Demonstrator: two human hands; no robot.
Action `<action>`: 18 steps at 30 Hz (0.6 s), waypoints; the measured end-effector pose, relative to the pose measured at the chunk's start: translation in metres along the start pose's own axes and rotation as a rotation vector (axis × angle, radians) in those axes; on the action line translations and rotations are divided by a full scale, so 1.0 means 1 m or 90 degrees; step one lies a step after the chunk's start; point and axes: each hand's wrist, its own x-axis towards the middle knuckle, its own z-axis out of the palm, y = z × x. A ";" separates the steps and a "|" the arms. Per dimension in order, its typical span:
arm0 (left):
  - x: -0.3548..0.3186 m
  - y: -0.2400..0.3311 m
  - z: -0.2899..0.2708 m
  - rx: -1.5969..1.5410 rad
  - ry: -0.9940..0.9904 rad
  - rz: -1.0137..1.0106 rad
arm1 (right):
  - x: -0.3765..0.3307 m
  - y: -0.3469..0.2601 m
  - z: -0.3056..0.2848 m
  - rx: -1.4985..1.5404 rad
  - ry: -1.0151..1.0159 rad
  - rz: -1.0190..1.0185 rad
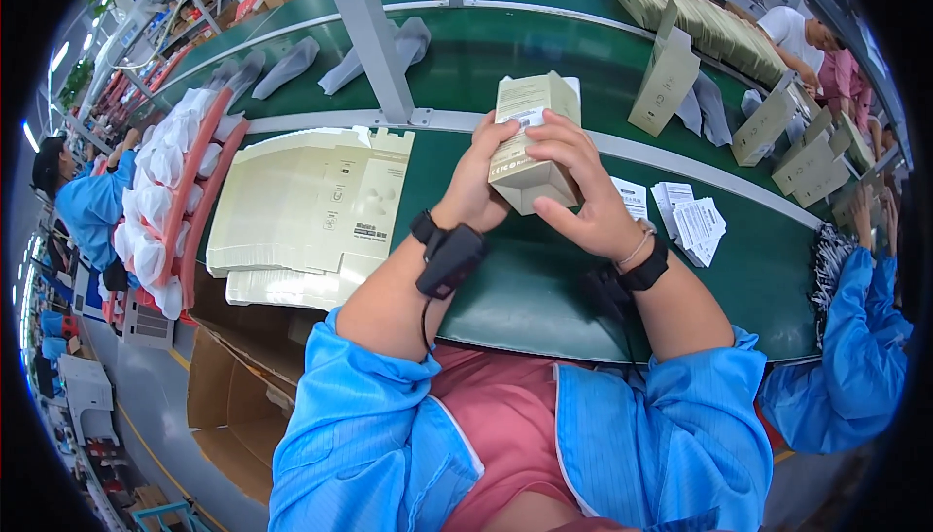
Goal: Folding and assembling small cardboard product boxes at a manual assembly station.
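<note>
A beige cardboard box (531,171), folded into a tall shape with loose flaps at its far end, is held above the green table in front of me. My left hand (474,178) grips its left side, thumb on the upper face. Around its right side curl the fingers of my right hand (589,182), with the thumb near the lower corner. To the left lies a stack of flattened beige boxes (301,204). Beside my right wrist are white printed slips (696,225) in loose piles.
Red trays of white-wrapped items (155,182) stand at the left. Beyond a metal rail, a green belt (505,32) carries grey bags (287,68) and standing boxes (665,80). A metal post (364,36) rises ahead. An open brown carton (228,406) sits below left. Co-workers are on both sides.
</note>
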 end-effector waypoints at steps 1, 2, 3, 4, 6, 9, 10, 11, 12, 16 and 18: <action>0.003 0.002 -0.004 0.024 0.026 -0.097 | -0.004 -0.004 -0.006 -0.003 -0.007 0.007; 0.005 0.000 -0.009 0.012 0.027 -0.101 | -0.009 -0.008 -0.014 -0.095 -0.031 0.054; 0.005 0.000 -0.004 0.138 0.059 -0.035 | -0.017 -0.011 -0.021 -0.188 -0.057 0.101; 0.004 0.001 0.001 0.262 0.091 0.031 | -0.025 -0.012 -0.027 -0.281 -0.085 0.148; 0.003 0.003 0.003 0.376 0.140 0.101 | -0.043 -0.013 -0.042 -0.268 -0.151 0.216; 0.008 0.005 -0.001 0.512 0.063 0.175 | -0.064 -0.008 -0.064 -0.248 -0.258 0.347; 0.008 0.002 -0.002 0.504 0.063 0.173 | -0.073 -0.001 -0.067 -0.237 -0.262 0.362; 0.009 0.000 -0.003 0.513 0.047 0.164 | -0.080 0.005 -0.068 -0.225 -0.264 0.375; 0.009 -0.001 -0.003 0.524 0.031 0.156 | -0.086 0.011 -0.072 -0.213 -0.265 0.386; 0.010 -0.004 -0.007 0.549 0.013 0.139 | -0.089 0.019 -0.083 -0.116 -0.255 0.385; 0.011 -0.005 -0.007 0.558 0.010 0.138 | -0.084 0.024 -0.088 -0.131 -0.273 0.400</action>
